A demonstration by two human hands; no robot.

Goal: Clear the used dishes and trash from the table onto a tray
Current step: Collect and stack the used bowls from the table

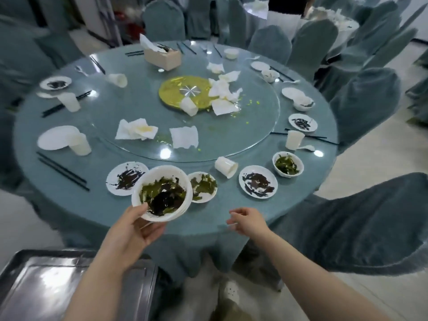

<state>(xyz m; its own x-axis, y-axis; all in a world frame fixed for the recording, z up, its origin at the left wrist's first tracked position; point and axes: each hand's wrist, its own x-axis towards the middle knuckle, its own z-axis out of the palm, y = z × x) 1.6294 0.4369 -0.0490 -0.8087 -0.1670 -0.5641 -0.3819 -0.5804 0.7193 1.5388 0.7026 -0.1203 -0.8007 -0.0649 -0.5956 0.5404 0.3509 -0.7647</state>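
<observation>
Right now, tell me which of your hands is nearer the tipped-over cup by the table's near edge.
Right. The right hand hovers empty just below the tipped cup; the left hand holds a bowl farther left.

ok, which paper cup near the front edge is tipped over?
The paper cup lying on its side between the green-smeared plate and the dark-smeared plate, mouth facing right. The cup further right stands upright.

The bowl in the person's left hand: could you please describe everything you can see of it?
The bowl is white, round and fairly deep, seemingly ceramic or plastic. Dark and green food smears coat its inside. The left hand grips its near rim, thumb on top, tilting it toward the camera above the table edge. Stacked rims seem to show at its right side, though blur prevents certainty.
</observation>
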